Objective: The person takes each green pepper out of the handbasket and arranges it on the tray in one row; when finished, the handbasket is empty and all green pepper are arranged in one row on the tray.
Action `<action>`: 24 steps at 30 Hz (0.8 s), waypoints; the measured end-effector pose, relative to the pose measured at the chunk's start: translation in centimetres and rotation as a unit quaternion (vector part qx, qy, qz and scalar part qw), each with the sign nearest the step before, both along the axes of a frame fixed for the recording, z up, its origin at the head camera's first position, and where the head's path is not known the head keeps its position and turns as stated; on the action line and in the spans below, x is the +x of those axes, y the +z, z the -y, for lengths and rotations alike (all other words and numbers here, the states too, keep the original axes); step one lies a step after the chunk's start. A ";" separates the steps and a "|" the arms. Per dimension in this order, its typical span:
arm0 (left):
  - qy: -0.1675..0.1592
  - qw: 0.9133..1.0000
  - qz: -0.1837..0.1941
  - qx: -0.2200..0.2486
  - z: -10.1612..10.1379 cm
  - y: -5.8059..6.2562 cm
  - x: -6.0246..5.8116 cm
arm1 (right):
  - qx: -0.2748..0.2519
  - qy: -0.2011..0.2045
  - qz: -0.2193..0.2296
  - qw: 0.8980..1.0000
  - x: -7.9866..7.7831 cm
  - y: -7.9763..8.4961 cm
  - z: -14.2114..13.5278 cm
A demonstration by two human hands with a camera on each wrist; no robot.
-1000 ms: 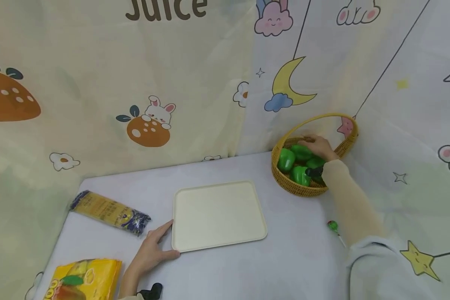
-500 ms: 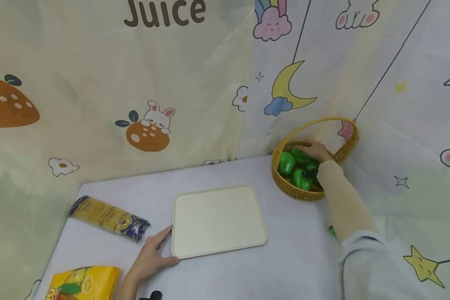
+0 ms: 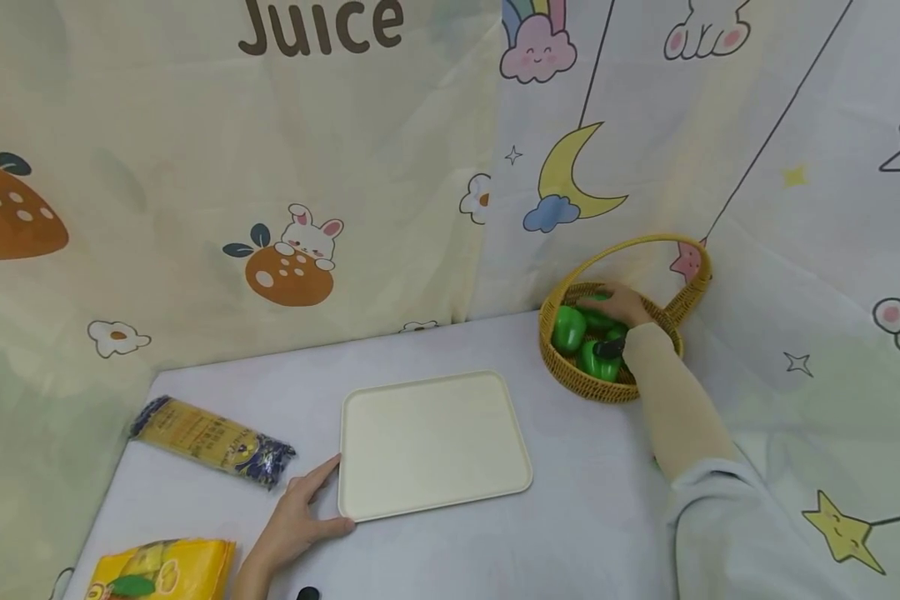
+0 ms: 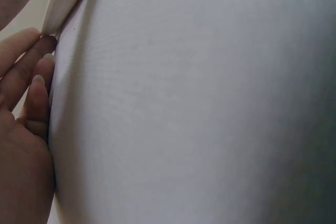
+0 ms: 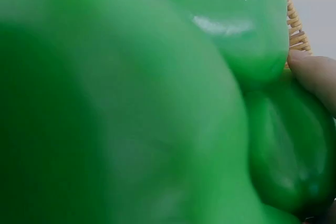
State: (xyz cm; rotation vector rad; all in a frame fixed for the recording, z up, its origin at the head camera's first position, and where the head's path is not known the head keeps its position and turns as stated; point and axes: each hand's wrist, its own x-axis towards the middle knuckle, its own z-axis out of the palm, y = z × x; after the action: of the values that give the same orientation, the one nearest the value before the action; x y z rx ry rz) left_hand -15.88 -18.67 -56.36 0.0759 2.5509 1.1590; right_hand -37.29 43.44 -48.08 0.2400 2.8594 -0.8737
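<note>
In the head view my right hand [image 3: 621, 305] reaches inside the wicker basket [image 3: 570, 385] at the back right. It grips a green bell pepper [image 5: 289, 150], with the thumb on one side and a fingertip on the other in the right wrist view. More green bell peppers lie around it, one at the basket's left [image 3: 568, 330] and one at its front [image 3: 598, 362]. My left hand [image 3: 288, 527] rests on the table, thumb and forefinger spread and touching the left side of a cream tray [image 3: 435, 446]. The left wrist view shows its fingers at the tray's edge.
A yellow and blue plastic packet [image 3: 210, 442] lies left of the tray. Nearer the front left is a yellow bag with fruit pictures [image 3: 161, 571]. The basket's tall handle [image 3: 637, 240] arches over the right hand. Printed cloth walls stand behind and to the right.
My right hand has shifted slightly left and lower in the basket, and its sleeve now almost covers the green lollipop on the table. The left hand stays at the tray.
</note>
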 end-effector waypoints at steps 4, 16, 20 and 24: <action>0.000 1.000 -0.002 0.002 -0.1 0.1 0.1 | 0.001 0.000 -0.009 1.000 0.0 0.1 -0.2; -0.013 1.000 -0.013 0.010 0.3 0.2 -0.2 | -0.098 -0.046 -0.036 0.993 1.4 1.8 -0.1; -0.015 1.000 -0.017 0.020 0.2 0.1 -0.1 | -0.095 -0.052 -0.039 0.993 2.3 2.7 0.1; -0.009 0.999 -0.015 0.027 0.2 0.0 0.2 | -0.095 -0.050 -0.049 0.993 2.5 3.6 0.2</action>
State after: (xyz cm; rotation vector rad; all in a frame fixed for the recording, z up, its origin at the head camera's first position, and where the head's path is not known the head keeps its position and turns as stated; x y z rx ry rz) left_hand -15.69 -18.89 -56.35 0.1284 2.5398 1.2289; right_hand -34.82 43.20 -44.49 0.3287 2.8487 -1.2002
